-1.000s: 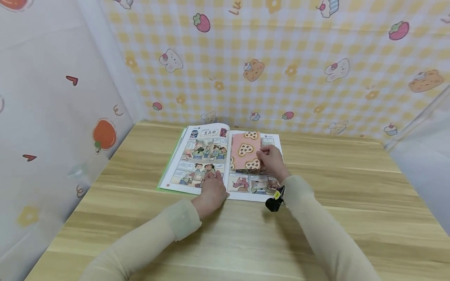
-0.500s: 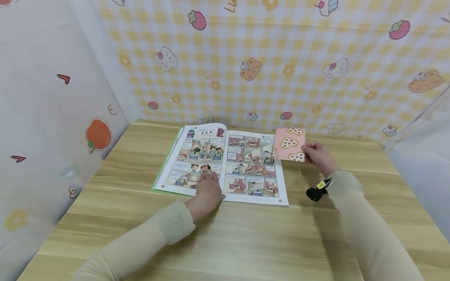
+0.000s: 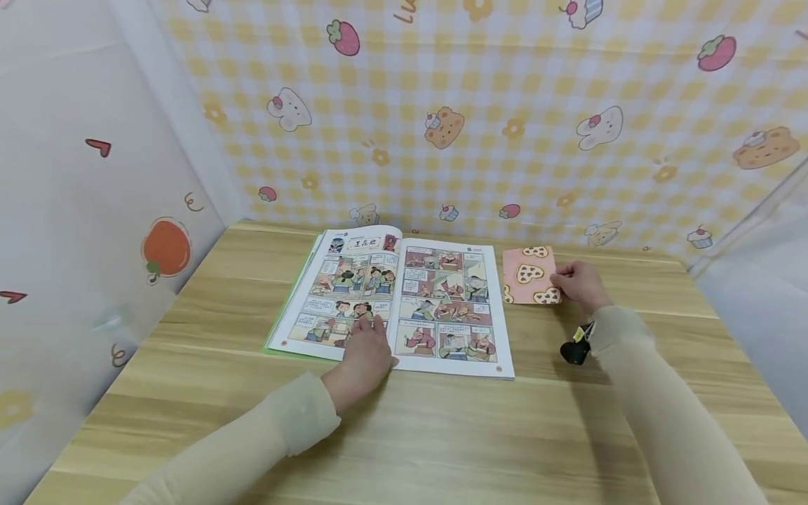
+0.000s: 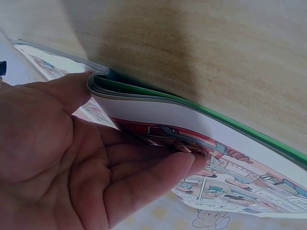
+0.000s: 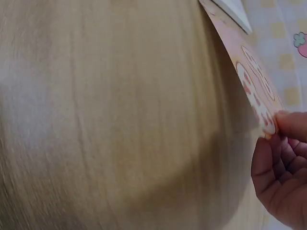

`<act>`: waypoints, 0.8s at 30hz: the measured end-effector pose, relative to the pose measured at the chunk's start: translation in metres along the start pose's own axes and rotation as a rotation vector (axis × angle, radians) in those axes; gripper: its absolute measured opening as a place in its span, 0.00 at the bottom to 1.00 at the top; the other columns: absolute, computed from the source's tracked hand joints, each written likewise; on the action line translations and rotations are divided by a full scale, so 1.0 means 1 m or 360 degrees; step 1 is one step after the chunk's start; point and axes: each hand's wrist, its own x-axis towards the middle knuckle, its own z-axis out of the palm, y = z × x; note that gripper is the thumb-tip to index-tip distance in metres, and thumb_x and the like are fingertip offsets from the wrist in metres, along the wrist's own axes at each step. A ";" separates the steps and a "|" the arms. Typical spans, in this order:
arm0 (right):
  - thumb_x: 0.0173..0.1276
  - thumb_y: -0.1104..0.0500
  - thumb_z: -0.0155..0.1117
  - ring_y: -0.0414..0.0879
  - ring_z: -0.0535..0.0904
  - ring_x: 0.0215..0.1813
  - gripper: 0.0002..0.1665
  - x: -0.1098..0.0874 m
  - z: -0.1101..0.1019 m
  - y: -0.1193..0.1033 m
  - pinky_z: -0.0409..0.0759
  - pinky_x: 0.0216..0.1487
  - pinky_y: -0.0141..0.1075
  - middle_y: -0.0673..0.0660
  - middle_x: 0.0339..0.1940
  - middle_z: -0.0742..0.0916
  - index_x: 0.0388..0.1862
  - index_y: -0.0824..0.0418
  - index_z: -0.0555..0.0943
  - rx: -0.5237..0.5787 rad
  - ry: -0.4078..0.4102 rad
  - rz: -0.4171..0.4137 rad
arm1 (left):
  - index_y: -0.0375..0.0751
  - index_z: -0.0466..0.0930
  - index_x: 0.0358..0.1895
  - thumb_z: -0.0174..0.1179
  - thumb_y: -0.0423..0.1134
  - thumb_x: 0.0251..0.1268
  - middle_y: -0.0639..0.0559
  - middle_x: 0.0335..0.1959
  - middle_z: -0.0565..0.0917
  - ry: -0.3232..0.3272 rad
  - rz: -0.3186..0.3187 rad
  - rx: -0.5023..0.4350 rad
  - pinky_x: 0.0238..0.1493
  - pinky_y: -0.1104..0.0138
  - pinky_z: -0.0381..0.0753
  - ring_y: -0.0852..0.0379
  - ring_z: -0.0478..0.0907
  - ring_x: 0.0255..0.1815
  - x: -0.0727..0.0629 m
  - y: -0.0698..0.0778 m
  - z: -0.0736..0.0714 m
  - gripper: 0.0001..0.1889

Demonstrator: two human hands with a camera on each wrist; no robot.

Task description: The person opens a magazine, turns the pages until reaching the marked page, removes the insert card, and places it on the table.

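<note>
An open comic book (image 3: 451,308) lies on the wooden table, its left-hand pages bulging up near the spine. My left hand (image 3: 365,354) rests on the lower part of the left page. In the left wrist view its thumb touches the book's bottom edge at the spine, and the loosely extended fingers lie on the printed page. To the right of the book is a pink card (image 3: 517,287) printed with heart shapes. Thumb and fingers of my right hand (image 3: 581,284) pinch its right edge. In the right wrist view that edge is tilted up off the table.
The wooden table (image 3: 442,442) runs back to a yellow checked cloth wall (image 3: 505,161). A pale patterned sheet (image 3: 57,210) closes off the left side. A small black device (image 3: 574,351) hangs at the right wrist.
My right hand has carried the pink card from on top of the right page across to the table beside the book, then lowered it. My left hand stays on the left page.
</note>
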 end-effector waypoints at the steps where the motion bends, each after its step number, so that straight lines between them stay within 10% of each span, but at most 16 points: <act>1: 0.69 0.64 0.53 0.35 0.73 0.24 0.16 0.001 0.001 0.001 0.75 0.26 0.28 0.61 0.32 0.81 0.45 0.79 0.73 -0.0080 0.0027 -0.0012 | 0.23 0.61 0.65 0.54 0.58 0.64 0.28 0.62 0.70 -0.0002 -0.0006 -0.0013 0.52 0.57 0.79 0.38 0.71 0.62 0.000 0.000 0.000 0.41; 24: 0.63 0.66 0.55 0.58 0.74 0.31 0.09 0.016 0.016 -0.004 0.73 0.34 0.48 0.69 0.30 0.80 0.34 0.75 0.74 -0.0788 0.0117 -0.0054 | 0.23 0.62 0.65 0.54 0.58 0.63 0.27 0.61 0.70 0.0039 0.0004 0.0021 0.45 0.58 0.83 0.38 0.73 0.60 0.000 0.000 0.000 0.41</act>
